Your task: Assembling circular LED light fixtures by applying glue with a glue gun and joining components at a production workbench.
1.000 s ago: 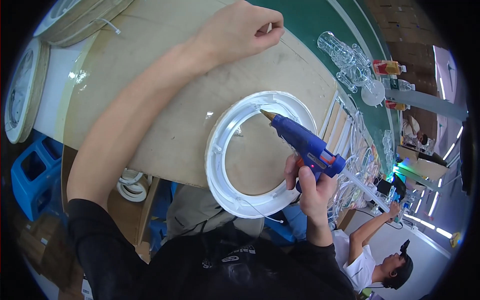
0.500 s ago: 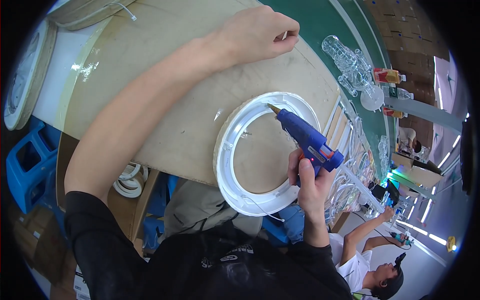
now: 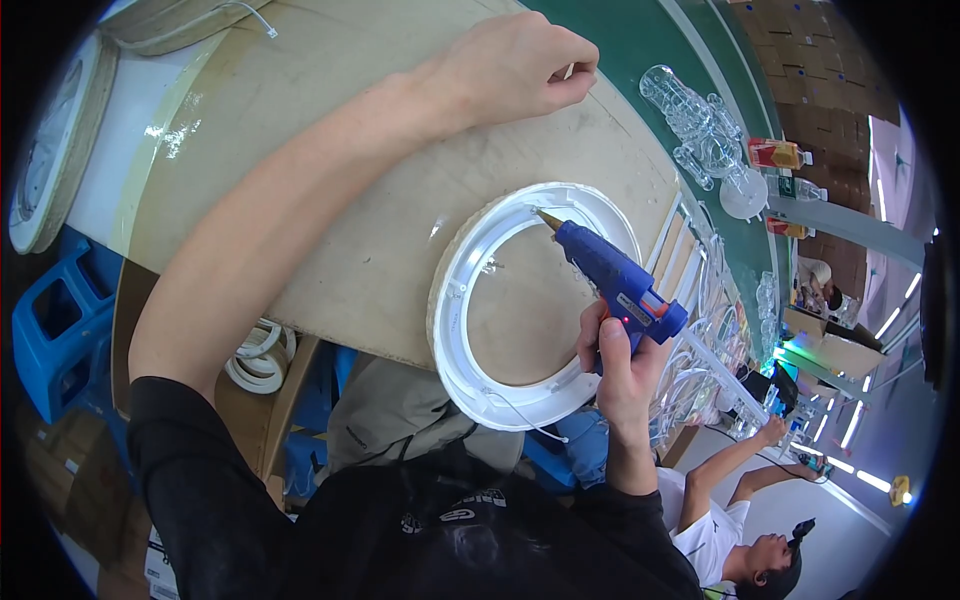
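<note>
In my right hand is a blue hot glue gun, gripped by its handle and tilted so its brass nozzle points up and left. The nozzle tip is at the inner channel of a white ring-shaped lamp frame, near its far side; I cannot tell if it touches. A thin white wire with a small plug hangs over the ring's near edge. My left hand is held beyond the ring, up and left of it, fingers curled closed. Whatever is inside them, if anything, is hidden.
The ring rests on a tan-covered table. To the right lie clear plastic pieces, bottles and tangled white wires. More rings stand at far left, above a blue stool. A co-worker is at lower right.
My hands, the glue gun and the ring hold nearly the same places. At the lower right, the co-worker's far arm and head have shifted slightly.
</note>
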`<state>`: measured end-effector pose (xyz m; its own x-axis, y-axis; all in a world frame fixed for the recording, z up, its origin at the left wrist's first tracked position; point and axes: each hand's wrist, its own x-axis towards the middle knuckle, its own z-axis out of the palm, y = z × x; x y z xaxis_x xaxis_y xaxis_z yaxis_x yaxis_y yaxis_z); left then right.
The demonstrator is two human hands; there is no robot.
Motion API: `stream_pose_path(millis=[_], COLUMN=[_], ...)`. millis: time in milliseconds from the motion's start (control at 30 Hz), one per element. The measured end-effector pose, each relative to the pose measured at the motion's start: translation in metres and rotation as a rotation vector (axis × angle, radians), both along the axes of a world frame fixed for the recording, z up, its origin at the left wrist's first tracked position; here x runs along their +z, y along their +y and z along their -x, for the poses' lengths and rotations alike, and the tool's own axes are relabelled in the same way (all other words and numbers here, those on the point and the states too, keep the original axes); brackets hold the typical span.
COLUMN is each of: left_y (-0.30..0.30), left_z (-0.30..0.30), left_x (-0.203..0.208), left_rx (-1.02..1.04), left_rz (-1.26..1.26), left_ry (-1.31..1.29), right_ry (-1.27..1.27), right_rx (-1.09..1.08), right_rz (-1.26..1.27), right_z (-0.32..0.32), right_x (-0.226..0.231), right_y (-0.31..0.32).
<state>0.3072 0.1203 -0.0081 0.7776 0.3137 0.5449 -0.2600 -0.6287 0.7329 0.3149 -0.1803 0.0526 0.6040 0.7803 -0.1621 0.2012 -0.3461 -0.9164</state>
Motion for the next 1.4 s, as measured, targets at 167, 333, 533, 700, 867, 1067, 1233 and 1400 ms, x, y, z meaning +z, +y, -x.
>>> stream_pose_path(millis=[167, 333, 533, 700, 867, 1067, 1233, 1400], left_y=[0.0, -0.003, -0.003, -0.003, -0.002, -0.002, -0.003, -0.003], left_z=[0.0, -0.005, -0.008, -0.009, -0.009, -0.009, -0.007, -0.008], left_x=[-0.001, -0.011, -0.017, -0.017, -0.019, -0.019, -0.018, -0.017], left_rx=[0.03, 0.059, 0.085, 0.091, 0.096, 0.08, 0.08, 0.079], left_rz=[-0.042, -0.099, -0.142, -0.154, -0.175, -0.16, -0.159, -0.152], left_ry=[-0.009, -0.019, -0.036, -0.013, -0.043, -0.061, -0.027, -0.005], right_ry=[0.008, 0.008, 0.082, 0.053, 0.056, -0.048, -0.055, -0.025], right_rx=[0.002, 0.002, -0.075, -0.064, -0.038, -0.033, -0.031, -0.078], right_rz=[0.0, 0.008, -0.013, -0.01, -0.002, 0.009, -0.009, -0.018], right_z=[0.001, 0.001, 0.007, 0.006, 0.004, 0.006, 0.004, 0.005], right_x=[0.0, 0.001, 0.006, 0.007, 0.007, 0.007, 0.009, 0.003], right_y=[-0.002, -0.004, -0.001, -0.001, -0.003, -0.001, 0.0, 0.002])
